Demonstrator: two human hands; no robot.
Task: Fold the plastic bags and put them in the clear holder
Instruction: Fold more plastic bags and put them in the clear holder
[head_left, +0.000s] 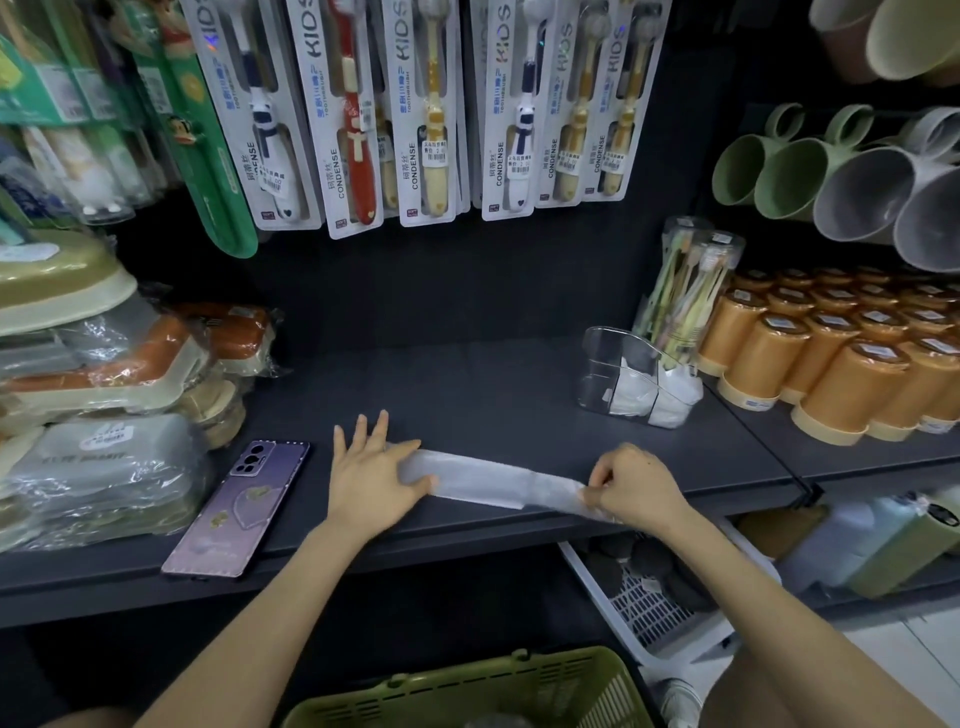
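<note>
A translucent white plastic bag, folded into a long narrow strip, lies across the front of the dark shelf. My left hand lies flat on its left end, fingers spread and straight. My right hand pinches the right end with curled fingers. The clear holder stands at the back right of the shelf, with folded white bags inside it.
A purple phone lies left of my left hand. Wrapped soap boxes are stacked at far left, orange cups at right. Toothbrush packs hang above. A green basket sits below the shelf edge.
</note>
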